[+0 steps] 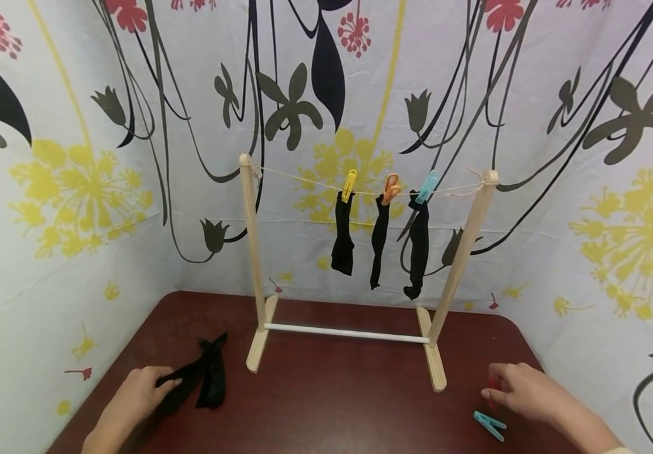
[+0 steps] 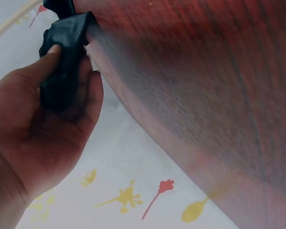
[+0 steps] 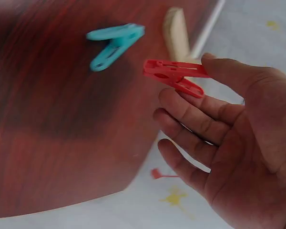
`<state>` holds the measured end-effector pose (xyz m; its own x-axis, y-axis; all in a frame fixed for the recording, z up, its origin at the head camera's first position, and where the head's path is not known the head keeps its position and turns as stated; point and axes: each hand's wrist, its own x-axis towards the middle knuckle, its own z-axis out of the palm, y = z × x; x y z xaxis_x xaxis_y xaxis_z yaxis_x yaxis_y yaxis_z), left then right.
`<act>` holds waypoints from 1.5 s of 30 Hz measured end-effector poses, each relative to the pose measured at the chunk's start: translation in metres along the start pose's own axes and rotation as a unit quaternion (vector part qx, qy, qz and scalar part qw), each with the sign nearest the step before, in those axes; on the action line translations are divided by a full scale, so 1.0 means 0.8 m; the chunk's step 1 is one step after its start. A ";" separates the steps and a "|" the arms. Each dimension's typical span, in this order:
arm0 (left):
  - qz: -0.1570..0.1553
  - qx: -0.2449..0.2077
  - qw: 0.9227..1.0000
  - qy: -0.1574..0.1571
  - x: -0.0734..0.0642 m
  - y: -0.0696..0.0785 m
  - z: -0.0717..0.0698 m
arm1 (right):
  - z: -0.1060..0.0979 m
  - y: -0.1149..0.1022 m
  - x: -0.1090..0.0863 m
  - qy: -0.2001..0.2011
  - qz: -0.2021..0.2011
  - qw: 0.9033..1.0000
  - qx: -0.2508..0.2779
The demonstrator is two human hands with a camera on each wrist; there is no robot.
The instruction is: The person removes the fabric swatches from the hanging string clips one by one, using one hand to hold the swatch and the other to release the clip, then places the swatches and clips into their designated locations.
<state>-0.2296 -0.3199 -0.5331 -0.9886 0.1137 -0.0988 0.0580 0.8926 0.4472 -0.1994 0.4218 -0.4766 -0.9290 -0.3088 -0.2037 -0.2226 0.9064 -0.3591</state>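
Observation:
My left hand pinches a black sock between thumb and fingers at the table's left side. More black cloth lies beside it, touching or joined to it; I cannot tell which. Over at the table's right, my right hand holds a red clothespin by its handle ends, between thumb and fingers. A light blue clothespin lies on the table just below that hand. Several fingers of the right hand stay off the clothespin, loosely bent.
Between my hands stands a wooden drying rack with a string. Black socks hang from it by a yellow clothespin, an orange clothespin and a light blue one. Patterned cloth surrounds the dark red table.

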 end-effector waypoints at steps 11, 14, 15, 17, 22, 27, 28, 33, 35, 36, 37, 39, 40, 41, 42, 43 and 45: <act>-0.019 0.012 1.000 0.000 0.000 -0.006 0.010 | 0.027 0.037 0.014 -0.027 0.087 0.996 0.016; -0.029 0.007 1.000 0.003 -0.001 -0.006 0.014 | 0.033 0.038 0.018 -0.028 0.096 0.995 0.021; -0.032 0.007 0.999 0.003 -0.001 -0.005 0.014 | 0.036 0.038 0.020 -0.026 0.101 0.994 0.022; -0.039 0.003 0.999 0.002 -0.002 -0.005 0.016 | 0.042 0.038 0.021 -0.027 0.108 0.993 0.022; -0.045 0.006 0.999 -0.008 -0.005 -0.005 0.013 | 0.057 0.040 0.024 -0.019 0.125 0.992 0.014; -0.047 0.001 0.999 -0.003 -0.006 -0.003 0.007 | 0.059 0.042 0.022 -0.008 0.136 0.991 0.001; -0.046 0.000 0.999 0.000 -0.006 -0.002 0.006 | 0.059 0.042 0.021 -0.008 0.135 0.991 0.000; -0.022 0.007 0.999 0.030 -0.008 0.000 -0.002 | 0.052 0.039 0.018 -0.001 0.123 0.992 -0.020; -0.013 0.008 0.999 0.048 -0.010 0.003 -0.007 | 0.048 0.037 0.018 0.008 0.114 0.993 -0.026; -0.010 0.008 0.998 0.056 -0.011 0.004 -0.010 | 0.046 0.036 0.018 0.009 0.112 0.993 -0.028; -0.009 0.005 0.998 0.064 -0.012 0.006 -0.013 | 0.043 0.034 0.018 0.014 0.112 0.993 -0.029; -0.002 0.003 0.997 0.077 -0.014 0.011 -0.017 | 0.037 0.031 0.018 0.022 0.108 0.994 -0.026; 0.000 0.003 0.996 0.086 -0.015 0.014 -0.020 | 0.032 0.030 0.018 0.025 0.109 0.993 -0.025; 0.006 0.002 0.995 0.098 -0.015 0.017 -0.022 | 0.028 0.029 0.018 0.030 0.111 0.993 -0.025; 0.011 0.004 0.994 0.109 -0.015 0.020 -0.024 | 0.022 0.027 0.017 0.036 0.110 0.993 -0.029; 0.013 0.005 0.993 0.118 -0.015 0.024 -0.026 | 0.016 0.025 0.017 0.047 0.110 0.992 -0.031; 0.011 0.002 0.992 0.129 -0.014 0.033 -0.030 | 0.003 0.021 0.014 0.068 0.107 0.991 -0.039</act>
<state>-0.2207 -0.3082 -0.4991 -0.9898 0.0191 0.1415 0.0805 0.8932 0.4425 -0.2129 0.4328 -0.4872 -0.9876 -0.0695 -0.1407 -0.0327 0.9680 -0.2488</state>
